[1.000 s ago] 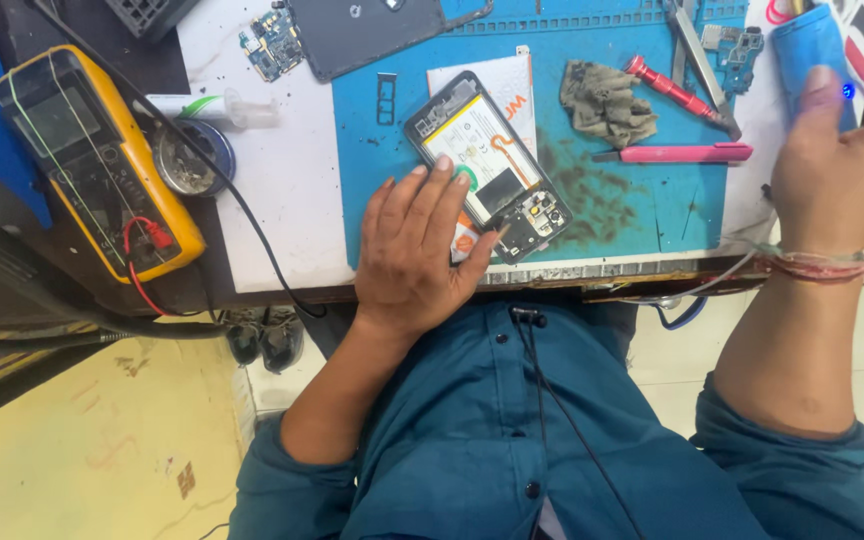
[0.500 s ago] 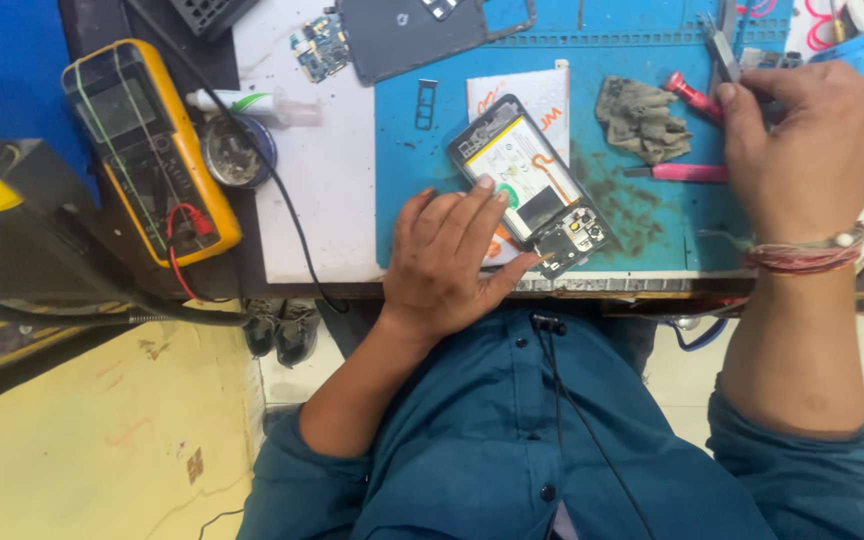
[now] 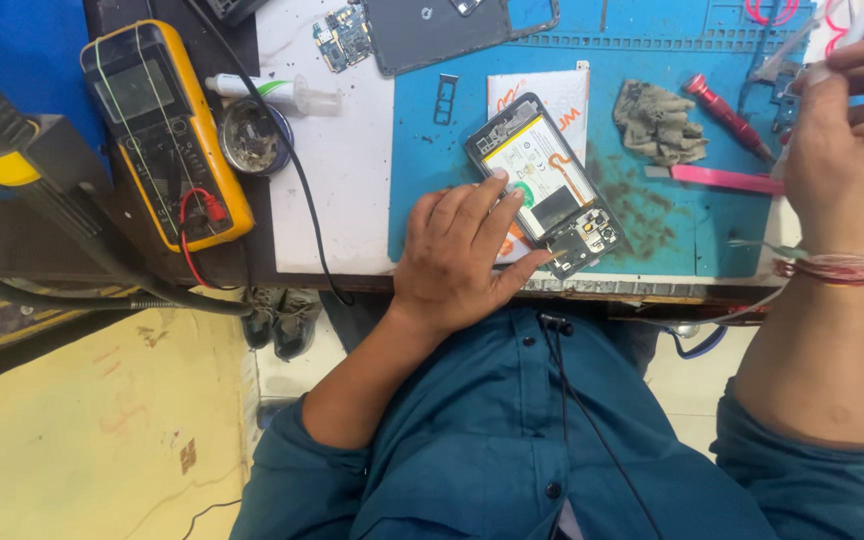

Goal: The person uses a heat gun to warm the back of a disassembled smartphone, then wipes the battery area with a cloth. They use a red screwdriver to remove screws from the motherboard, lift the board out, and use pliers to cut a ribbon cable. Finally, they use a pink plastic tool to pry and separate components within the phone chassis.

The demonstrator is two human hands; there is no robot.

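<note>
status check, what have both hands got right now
Left hand flat on opened phone, steadying it. Right hand raised, pinching a thin tool. Rag and red screwdriver lie beside.

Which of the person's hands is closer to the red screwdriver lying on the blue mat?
The right. The right hand is raised just beside the red screwdriver, at the mat's right end. The left hand rests on the opened phone, further away across the mat.

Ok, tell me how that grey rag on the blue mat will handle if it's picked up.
The grey rag lies crumpled in soft folds, so it would probably hang limp. It looks light, and unlikely to roll or slide on the blue mat.
</note>
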